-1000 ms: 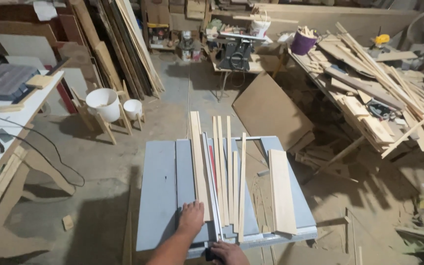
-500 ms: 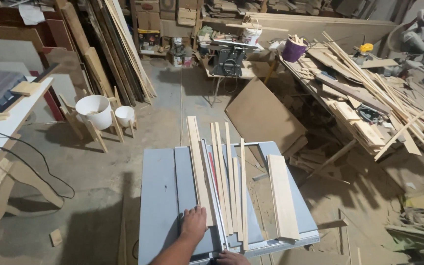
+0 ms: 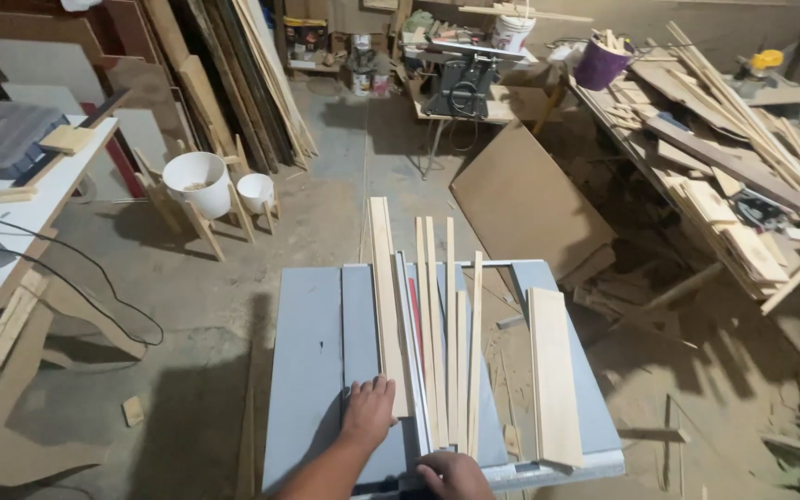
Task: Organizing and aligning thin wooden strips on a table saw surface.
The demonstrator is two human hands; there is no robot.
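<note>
Currently, the head view is the only view, looking down on a grey saw table (image 3: 312,370).

Left hand (image 3: 368,414): flat, palm down, fingers spread and extended. It grasps nothing. The fingertips (image 3: 383,384) press on the near end of a long plank (image 3: 385,296) and on the table surface beside it. The plank runs away from the hand, past the far table edge.

Right hand (image 3: 456,475): only partly in frame at the bottom edge. The knuckles are bent, the hand rests at the near table edge. Whether it clasps anything cannot be told.

Just right of the left hand, and directly beyond the right hand, lie several thin strips (image 3: 451,333), side by side, parallel to the plank. A red line shows between plank and strips.

Farther right of both hands, well apart from them, a short wide board (image 3: 554,375) lies near the right table edge.

Far beyond and left of the left hand, two white buckets (image 3: 198,182) sit on wooden stands. Far right of the hands, a lumber pile (image 3: 733,157) covers a bench.
</note>
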